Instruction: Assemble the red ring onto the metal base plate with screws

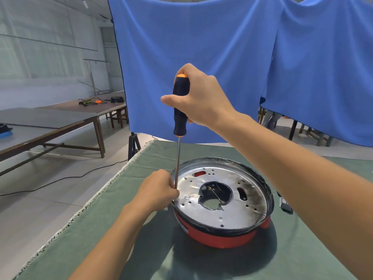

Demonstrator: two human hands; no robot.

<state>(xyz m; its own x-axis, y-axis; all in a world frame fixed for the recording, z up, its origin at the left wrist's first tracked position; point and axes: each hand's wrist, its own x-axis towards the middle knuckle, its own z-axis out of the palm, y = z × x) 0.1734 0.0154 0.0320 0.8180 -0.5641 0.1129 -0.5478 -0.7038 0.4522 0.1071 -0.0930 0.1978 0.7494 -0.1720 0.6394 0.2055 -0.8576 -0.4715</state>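
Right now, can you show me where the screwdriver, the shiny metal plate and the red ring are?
screwdriver (180, 110): head view, on the black handle below the right hand.
metal plate (238, 211): head view, on bare shiny surface near the front.
red ring (220, 238): head view, on its red outer wall at the front.

The right hand (198, 98) is raised high above the counter, its bare forearm reaching up and leftward from the lower right edge of the view. Its fingers curl around a screwdriver handle (180, 110) held upright, thumb stretched out flat to the left across the handle, wrist bent slightly back. The left hand (159, 189) sits low, near the counter's left edge, its forearm rising from the bottom of the view. Its fingers are bunched in a tight grip around the lower end of the shaft (the fingertips themselves are hidden behind the knuckles). Both arms are bare to beyond the elbow.
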